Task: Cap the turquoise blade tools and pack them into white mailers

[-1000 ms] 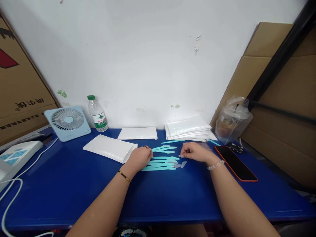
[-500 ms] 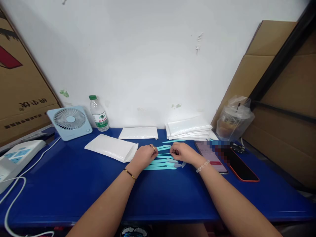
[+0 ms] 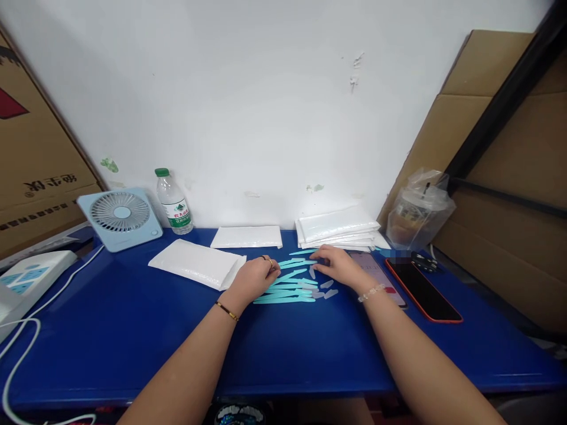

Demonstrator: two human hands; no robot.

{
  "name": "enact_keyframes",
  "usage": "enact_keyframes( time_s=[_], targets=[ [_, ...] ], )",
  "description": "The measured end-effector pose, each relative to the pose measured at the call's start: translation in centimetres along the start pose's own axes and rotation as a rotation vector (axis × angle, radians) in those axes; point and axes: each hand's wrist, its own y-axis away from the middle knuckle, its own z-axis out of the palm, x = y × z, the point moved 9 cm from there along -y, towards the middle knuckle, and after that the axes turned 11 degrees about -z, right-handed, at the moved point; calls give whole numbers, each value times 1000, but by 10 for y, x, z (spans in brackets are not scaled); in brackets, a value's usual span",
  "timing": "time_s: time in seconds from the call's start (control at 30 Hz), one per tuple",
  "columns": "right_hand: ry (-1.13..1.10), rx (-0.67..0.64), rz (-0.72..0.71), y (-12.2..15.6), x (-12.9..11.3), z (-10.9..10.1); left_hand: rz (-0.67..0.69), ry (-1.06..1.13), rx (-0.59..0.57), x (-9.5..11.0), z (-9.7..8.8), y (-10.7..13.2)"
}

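Observation:
Slim turquoise sticks that look like eyebrow razors point(image 3: 286, 293) lie side by side in a loose row on the blue table. Small translucent caps point(image 3: 326, 284) are scattered by their right ends. My left hand point(image 3: 254, 277) is closed at the row's left side, its thumb and fingers pinching the end of one eyebrow razor point(image 3: 290, 275). Above the right ends hovers my right hand point(image 3: 336, 265), its fingers bent and apart with nothing visible in them. One cap point(image 3: 312, 272) lies just below its fingertips.
A white padded envelope point(image 3: 195, 262) lies open-ended on the left; another point(image 3: 246, 236) and a stack point(image 3: 339, 229) rest by the wall. Around them stand a fan point(image 3: 121, 218), a water bottle point(image 3: 174, 203) and a bagged drink cup point(image 3: 414, 212). Two phones point(image 3: 423, 289) are at right.
My right hand has let go and drawn back slightly up and right, its fingers now apart. More loose caps show beside the razors. The left hand stays near the same spot.

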Motion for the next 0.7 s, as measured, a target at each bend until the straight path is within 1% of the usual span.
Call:
enact_keyframes(
  time_s=[0.1,0.17,0.23,0.3,0.37,0.4,0.5,0.6,0.7],
  targets=[
    [66,-39,-36,-7,-2,14,6,2,35,1,2,-1],
    [82,-67,-52,-9,-3,23,23,-1,37,3,5,-1],
    [77,-76,-70,-10,-6,28,7,-12,44,2,6,-1],
    [51,-86,-89,-9,-9,30,-26,-19,85,0,2,-2],
    [27,-90,-104,-9,-13,30,-44,-31,132,-1,-5,-2],
    [19,-91,-107,-9,-14,29,-42,-47,137,0,-7,-2],
    [-10,-102,-102,-10,-19,26,-40,-98,92,1,-7,-3],
    [-57,-123,-96,-10,-25,23,-59,-98,64,0,-7,-2],
    [-115,-160,-57,-5,-21,20,-63,-142,54,-1,-7,-1]
  ],
)
